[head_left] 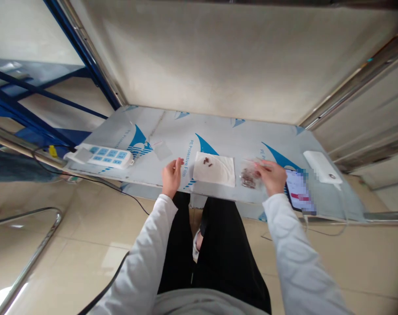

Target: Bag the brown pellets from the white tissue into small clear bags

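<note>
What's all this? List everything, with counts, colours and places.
table: one, silver, centre
power strip: one, white, table left
translucent sheet: one, greyish, right of strip
flat sheet: one, white, table middle
pieces: several, brown, on flat sheet
bag: one, clear, right of flat sheet
phone: one, dark, right of bag
device: one, white, table right
rack: one, blue, left
left hand: one, bare, left of flat sheet
right hand: one, bare, at bag
sleeves: two, white, foreground
legs: two, black, below table

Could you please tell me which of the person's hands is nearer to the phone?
The right hand: it is at the clear bag, just left of the phone. The left hand is much farther left, beyond the white sheet.
</note>
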A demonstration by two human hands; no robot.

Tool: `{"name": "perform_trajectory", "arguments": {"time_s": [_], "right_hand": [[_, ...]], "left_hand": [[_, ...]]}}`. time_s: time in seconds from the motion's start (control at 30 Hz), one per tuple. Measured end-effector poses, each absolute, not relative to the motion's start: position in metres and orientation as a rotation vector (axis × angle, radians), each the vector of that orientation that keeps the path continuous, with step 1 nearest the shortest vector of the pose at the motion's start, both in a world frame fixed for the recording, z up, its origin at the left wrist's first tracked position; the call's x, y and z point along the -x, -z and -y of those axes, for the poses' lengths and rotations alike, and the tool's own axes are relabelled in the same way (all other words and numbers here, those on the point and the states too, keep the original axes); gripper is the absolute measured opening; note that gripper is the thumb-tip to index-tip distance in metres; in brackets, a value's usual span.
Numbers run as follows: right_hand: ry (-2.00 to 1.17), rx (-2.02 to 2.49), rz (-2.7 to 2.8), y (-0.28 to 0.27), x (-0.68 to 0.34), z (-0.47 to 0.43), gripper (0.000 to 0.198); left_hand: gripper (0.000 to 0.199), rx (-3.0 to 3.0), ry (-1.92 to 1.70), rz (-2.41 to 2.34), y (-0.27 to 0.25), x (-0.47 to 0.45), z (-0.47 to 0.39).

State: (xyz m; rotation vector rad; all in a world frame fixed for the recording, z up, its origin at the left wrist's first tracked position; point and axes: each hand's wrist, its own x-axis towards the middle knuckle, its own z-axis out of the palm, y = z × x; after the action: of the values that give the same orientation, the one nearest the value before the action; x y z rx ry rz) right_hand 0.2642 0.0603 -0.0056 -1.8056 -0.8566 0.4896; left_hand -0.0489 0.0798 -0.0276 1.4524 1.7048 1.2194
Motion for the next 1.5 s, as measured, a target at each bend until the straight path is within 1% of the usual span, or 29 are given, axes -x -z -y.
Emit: {"name": "perform_trajectory", "arguments": {"time_s": [0.07,0.1,0.23,0.33,0.43,0.53,0.63,0.7,0.8,0.87,0.93,1.0,1.1,1.17,1.23,1.3,1.37,1.43,1.5], "right_hand": [[-0.289,1.976,1.052,0.02,-0.283,-0.069,0.056],[-0.195,2.022,1.151,0.024,-0.289,-0.071,0.057],[0.106,2.047,1.307,0.027,-0.293,-0.062,0.059],[0.208,2.017,1.291,0.021,-0.283,-0.047,0.05],[0.203,1.967,1.302,0.017,-0.271,-0.033,0.041],[0.182,1.903,1.321,0.014,-0.256,-0.021,0.036],[0.122,1.787,1.346,0.006,-0.234,-0.014,0.031],[0.021,1.676,1.389,-0.006,-0.217,-0.013,0.027],[-0.189,1.519,1.453,-0.034,-0.19,-0.015,0.025],[-0.342,1.427,1.525,-0.055,-0.173,-0.016,0.026],[-0.523,1.349,1.632,-0.071,-0.158,-0.015,0.027],[-0.742,1.294,1.714,-0.078,-0.147,-0.009,0.026],[-0.995,1.273,1.673,-0.07,-0.139,0.008,0.021],[-1.022,1.326,1.605,-0.058,-0.138,0.022,0.018],[-0.968,1.388,1.59,-0.046,-0.138,0.033,0.016],[-0.893,1.422,1.623,-0.038,-0.138,0.04,0.016],[-0.882,1.424,1.656,-0.034,-0.138,0.043,0.016],[-0.913,1.433,1.652,-0.034,-0.138,0.043,0.012],[-0.903,1.465,1.609,-0.035,-0.138,0.043,0.014]], "left_hand": [[0.036,-1.491,-1.16,-2.011,0.037,0.072,-0.101],[0.037,-1.483,-1.152,-2.096,0.04,0.083,-0.112],[0.057,-1.425,-1.087,-2.355,0.046,0.107,-0.142],[0.062,-1.378,-0.932,-2.532,0.047,0.111,-0.156],[0.053,-1.35,-0.884,-2.567,0.047,0.111,-0.165],[0.035,-1.403,-0.937,-2.497,0.041,0.111,-0.169],[0.017,-1.512,-1.018,-2.355,0.03,0.107,-0.162],[0.012,-1.604,-1.076,-2.237,0.021,0.1,-0.147],[0.011,-1.743,-1.194,-2.059,0.006,0.078,-0.107],[0.01,-1.879,-1.361,-1.753,-0.004,0.059,-0.074],[0.01,-1.857,-1.391,-1.504,-0.012,0.039,-0.042],[0.009,-1.721,-1.409,-1.383,-0.019,0.025,-0.015],[0.007,-1.576,-1.386,-1.296,-0.026,0.016,0.011],[0.005,-1.541,-1.332,-1.271,-0.026,0.018,0.022],[0.005,-1.512,-1.275,-1.283,-0.023,0.022,0.028],[0.007,-1.48,-1.232,-1.295,-0.018,0.025,0.03],[0.012,-1.478,-1.174,-1.249,-0.014,0.025,0.03],[0.014,-1.555,-1.121,-1.221,-0.012,0.024,0.029],[0.018,-1.684,-1.159,-1.34,-0.014,0.021,0.029]]}}
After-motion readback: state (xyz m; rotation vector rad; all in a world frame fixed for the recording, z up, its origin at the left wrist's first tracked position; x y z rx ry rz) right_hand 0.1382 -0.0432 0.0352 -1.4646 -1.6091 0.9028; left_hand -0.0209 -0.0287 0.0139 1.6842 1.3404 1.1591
